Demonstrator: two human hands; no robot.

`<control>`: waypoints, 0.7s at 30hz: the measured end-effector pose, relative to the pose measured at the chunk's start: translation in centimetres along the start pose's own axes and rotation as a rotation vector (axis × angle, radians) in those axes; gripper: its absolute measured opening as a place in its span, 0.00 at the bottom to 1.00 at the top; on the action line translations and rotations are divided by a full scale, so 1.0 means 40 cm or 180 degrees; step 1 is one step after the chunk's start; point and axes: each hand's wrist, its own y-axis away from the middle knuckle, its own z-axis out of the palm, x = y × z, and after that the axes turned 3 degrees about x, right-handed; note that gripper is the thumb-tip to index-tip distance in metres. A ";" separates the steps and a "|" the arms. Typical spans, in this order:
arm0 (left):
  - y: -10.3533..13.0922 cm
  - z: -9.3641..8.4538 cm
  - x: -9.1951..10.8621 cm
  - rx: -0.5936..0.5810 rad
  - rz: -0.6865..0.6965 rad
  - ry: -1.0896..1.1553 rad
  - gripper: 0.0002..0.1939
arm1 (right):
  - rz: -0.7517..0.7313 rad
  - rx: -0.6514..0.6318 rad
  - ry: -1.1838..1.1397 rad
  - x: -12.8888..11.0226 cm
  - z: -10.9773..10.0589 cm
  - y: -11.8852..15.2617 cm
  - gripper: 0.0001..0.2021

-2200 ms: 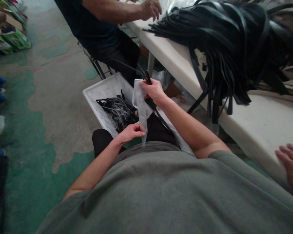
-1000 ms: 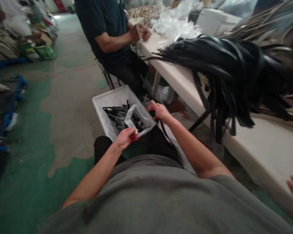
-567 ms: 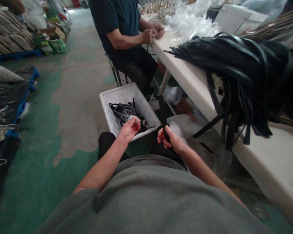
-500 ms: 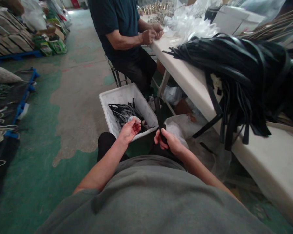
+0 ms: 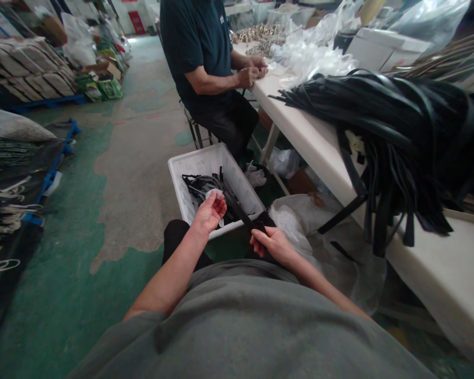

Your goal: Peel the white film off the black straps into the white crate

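My right hand (image 5: 269, 242) is closed on a black strap (image 5: 238, 208), which slants up and left across the rim of a white plastic bin (image 5: 175, 176). The strap's far end shows against the dark straps (image 5: 199, 184) lying in the bin. My left hand (image 5: 209, 215) is above the bin's near side, fingers curled and palm up. Thumb and fingertips pinch a small piece of clear plastic (image 5: 214, 195), perhaps a bag; its exact kind is too small to make out. The two hands are apart.
A white table (image 5: 300, 126) runs along the right, with a heap of black straps (image 5: 395, 105) hanging over its edge. Beyond the bin a co-worker (image 5: 197, 47) sits at the table. Clear plastic sacking (image 5: 292, 213) lies under it. Pallets with goods (image 5: 59, 168) stand left.
The strap in my right hand has swung from nearly upright to slanting left over the bin. My left hand keeps its pinch on the plastic. The view has tilted up slightly.
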 end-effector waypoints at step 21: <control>-0.009 -0.024 -0.025 -0.0095 0.0023 -0.0216 0.08 | 0.0285 -0.0053 0.0359 0.046 0.002 0.000 0.20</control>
